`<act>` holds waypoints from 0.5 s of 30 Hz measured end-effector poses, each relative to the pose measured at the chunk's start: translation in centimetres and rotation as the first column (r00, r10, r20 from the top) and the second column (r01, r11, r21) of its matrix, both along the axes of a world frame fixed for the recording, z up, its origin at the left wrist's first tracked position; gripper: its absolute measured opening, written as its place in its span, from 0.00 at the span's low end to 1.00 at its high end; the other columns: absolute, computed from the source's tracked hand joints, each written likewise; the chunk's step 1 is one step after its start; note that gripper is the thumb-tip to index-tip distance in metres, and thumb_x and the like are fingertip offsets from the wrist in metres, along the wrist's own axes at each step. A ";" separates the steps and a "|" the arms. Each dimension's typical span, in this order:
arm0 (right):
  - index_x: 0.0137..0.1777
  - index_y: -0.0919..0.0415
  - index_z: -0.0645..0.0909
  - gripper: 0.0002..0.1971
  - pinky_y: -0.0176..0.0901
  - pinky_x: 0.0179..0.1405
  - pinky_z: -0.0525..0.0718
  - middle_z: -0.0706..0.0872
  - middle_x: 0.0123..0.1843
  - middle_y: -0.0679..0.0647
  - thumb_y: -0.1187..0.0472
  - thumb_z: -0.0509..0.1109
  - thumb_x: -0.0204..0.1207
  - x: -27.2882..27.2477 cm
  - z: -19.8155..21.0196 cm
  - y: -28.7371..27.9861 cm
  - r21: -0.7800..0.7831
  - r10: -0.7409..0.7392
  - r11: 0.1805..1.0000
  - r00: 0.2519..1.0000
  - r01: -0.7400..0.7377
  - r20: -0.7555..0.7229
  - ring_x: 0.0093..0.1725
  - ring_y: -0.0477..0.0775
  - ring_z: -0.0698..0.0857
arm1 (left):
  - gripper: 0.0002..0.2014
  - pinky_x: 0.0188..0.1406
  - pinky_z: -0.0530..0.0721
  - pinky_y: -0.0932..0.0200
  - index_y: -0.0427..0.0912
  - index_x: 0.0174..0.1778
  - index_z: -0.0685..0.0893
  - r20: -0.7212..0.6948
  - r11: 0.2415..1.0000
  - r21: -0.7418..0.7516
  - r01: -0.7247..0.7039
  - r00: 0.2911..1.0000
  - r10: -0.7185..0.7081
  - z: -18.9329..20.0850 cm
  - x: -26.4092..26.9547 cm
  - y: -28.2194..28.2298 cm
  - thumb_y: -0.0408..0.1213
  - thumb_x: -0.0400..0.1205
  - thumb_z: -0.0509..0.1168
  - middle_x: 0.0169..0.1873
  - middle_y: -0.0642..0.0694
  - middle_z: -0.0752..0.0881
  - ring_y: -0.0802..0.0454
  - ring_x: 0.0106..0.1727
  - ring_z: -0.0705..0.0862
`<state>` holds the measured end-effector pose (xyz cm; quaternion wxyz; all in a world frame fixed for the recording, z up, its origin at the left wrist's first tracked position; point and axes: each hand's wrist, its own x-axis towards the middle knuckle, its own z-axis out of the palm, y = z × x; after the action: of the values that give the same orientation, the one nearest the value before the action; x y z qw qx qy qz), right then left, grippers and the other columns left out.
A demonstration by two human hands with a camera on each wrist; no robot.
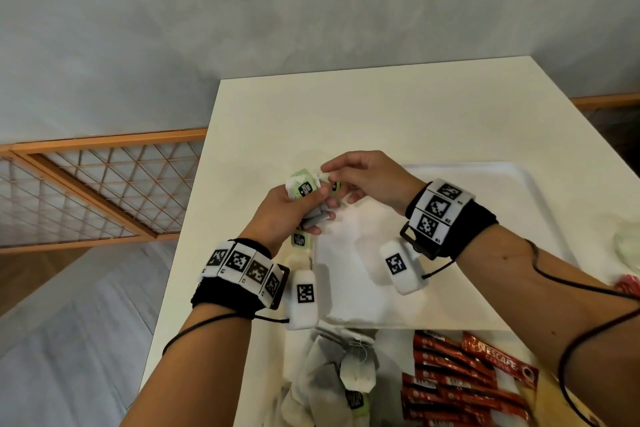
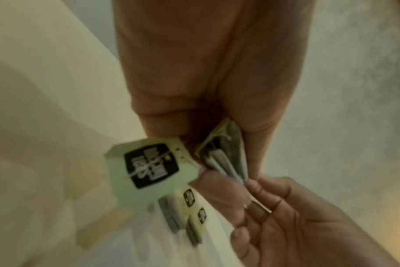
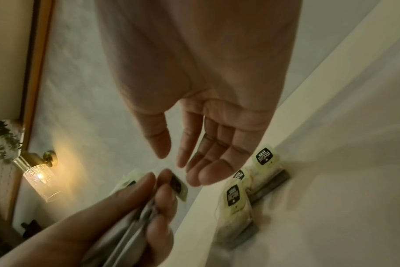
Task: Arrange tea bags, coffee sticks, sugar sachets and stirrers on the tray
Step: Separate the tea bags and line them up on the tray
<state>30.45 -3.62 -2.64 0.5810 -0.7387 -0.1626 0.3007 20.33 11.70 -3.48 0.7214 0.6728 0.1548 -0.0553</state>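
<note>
Left hand (image 1: 277,215) grips tea bags (image 1: 313,217) above the tray's (image 1: 519,191) 9 o'clock edge. Right hand (image 1: 367,180), fingers relaxed, empty, at their 2 o'clock, nearest the tags (image 1: 304,188).

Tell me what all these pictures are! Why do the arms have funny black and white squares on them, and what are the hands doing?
Those are a person's two arms. The bands with squares carry small cameras, one on each wrist, and a third camera sits on the head. The big picture is from the head; the other two look along each hand.

The left hand holds a bunch of tea bags with green paper tags. The right hand reaches in with its fingers open.

On the white table lies a white tray with a few tea bags already along its edge. Nearer the person are more tea bags and red coffee sticks.
</note>
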 end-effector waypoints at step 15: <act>0.42 0.62 0.88 0.05 0.36 0.32 0.83 0.88 0.41 0.53 0.60 0.77 0.74 -2.6 -0.6 -1.0 -0.132 0.195 0.974 0.979 -0.186 0.061 0.37 0.47 0.85 | 0.07 0.43 0.90 0.53 0.40 0.55 0.83 0.042 0.900 -0.341 -0.271 0.952 0.302 0.9 1.8 -1.0 0.38 0.84 0.68 0.44 0.44 0.89 0.47 0.44 0.88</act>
<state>27.81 -4.57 -3.22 0.4953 -0.7654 -0.2348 0.3371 22.12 10.69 -2.59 0.8308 0.5135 0.2066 0.0579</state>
